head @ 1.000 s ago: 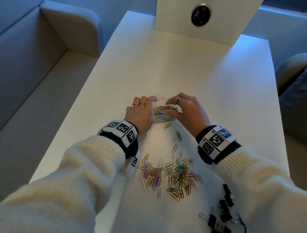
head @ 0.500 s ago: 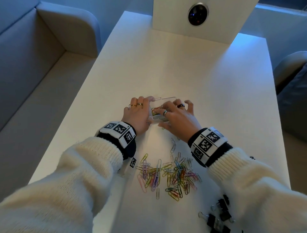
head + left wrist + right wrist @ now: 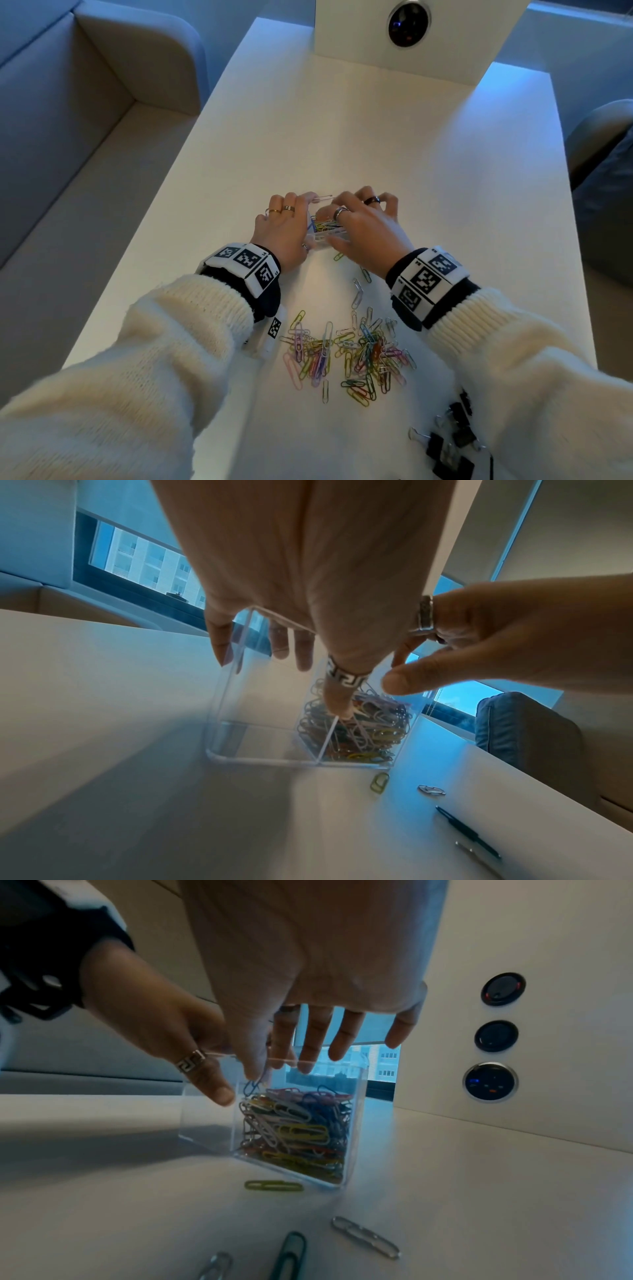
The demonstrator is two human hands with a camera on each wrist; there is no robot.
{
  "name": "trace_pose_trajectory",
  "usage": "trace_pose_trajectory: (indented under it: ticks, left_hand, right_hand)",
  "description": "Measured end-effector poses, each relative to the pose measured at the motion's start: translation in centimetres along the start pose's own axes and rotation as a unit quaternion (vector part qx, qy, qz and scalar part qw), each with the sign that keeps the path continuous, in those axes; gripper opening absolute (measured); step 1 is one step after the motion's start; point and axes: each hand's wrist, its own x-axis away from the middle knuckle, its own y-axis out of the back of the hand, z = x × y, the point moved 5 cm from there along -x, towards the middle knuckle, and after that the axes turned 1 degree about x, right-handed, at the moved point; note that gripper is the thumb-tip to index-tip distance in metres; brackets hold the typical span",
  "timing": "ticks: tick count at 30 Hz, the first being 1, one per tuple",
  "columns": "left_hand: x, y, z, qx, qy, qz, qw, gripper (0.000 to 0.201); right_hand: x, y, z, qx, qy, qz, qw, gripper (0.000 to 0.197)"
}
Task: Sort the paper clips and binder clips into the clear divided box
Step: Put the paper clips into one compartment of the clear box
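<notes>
A clear divided box stands on the white table. Its right compartment is packed with coloured paper clips; the left compartment looks empty. My left hand grips the box from the left, thumb on the divider's top. My right hand hangs over the filled compartment with straight fingers, its thumb tip touching a blue clip that sticks up. A pile of paper clips lies near me, black binder clips at the lower right.
Loose clips lie just in front of the box: a green one, a silver one, a teal one. A white panel with round devices closes the table's far end. A sofa is left, a chair right.
My right hand has moved from the box's right side to above its filled compartment, fingers spread down over the clips. My left hand keeps its grip on the box.
</notes>
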Motion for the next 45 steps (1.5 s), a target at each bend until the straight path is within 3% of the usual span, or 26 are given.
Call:
trace_pose_trajectory:
  ticks: [3,8,15,19,23,29,32,37,45]
  left_hand:
    - [0.0,0.1,0.0,0.017,0.0,-0.01,1.0,0.072]
    - [0.1,0.1,0.0,0.018,0.001,-0.009,1.0,0.072]
    - [0.2,0.3,-0.1,0.033,0.006,-0.012,0.999,0.07]
    - [0.2,0.4,-0.1,0.047,-0.003,-0.01,0.999,0.071]
    - [0.6,1.0,0.6,0.144,-0.022,0.0,0.989,0.081]
    - [2.3,1.2,3.8,0.246,-0.003,-0.058,0.968,0.09]
    - [2.3,0.4,4.7,0.265,0.017,-0.053,0.963,0.089]
    - [2.0,-0.8,5.3,0.297,0.034,-0.06,0.952,0.077]
    - [1.8,-1.1,5.6,0.333,0.018,-0.069,0.94,0.064]
  right_hand:
    - [0.0,-0.4,0.1,0.028,0.009,0.037,0.999,0.033]
    - [0.9,0.4,-1.1,-0.022,-0.032,-0.006,0.999,0.035]
    - [1.2,-0.4,0.0,-0.009,-0.004,0.067,0.998,0.038]
    - [1.1,-0.1,-0.7,0.006,-0.027,0.051,0.998,0.034]
    - [1.3,0.9,-0.8,-0.058,-0.026,0.008,0.998,0.037]
    - [0.8,1.1,1.3,-0.144,0.006,0.014,0.989,0.041]
    - [-0.2,0.6,2.8,-0.138,0.014,0.054,0.989,0.044]
    - [-2.2,-0.6,4.3,-0.04,0.029,0.2,0.979,0.044]
    - [-4.2,-1.3,6.2,0.091,0.028,0.284,0.954,0.036]
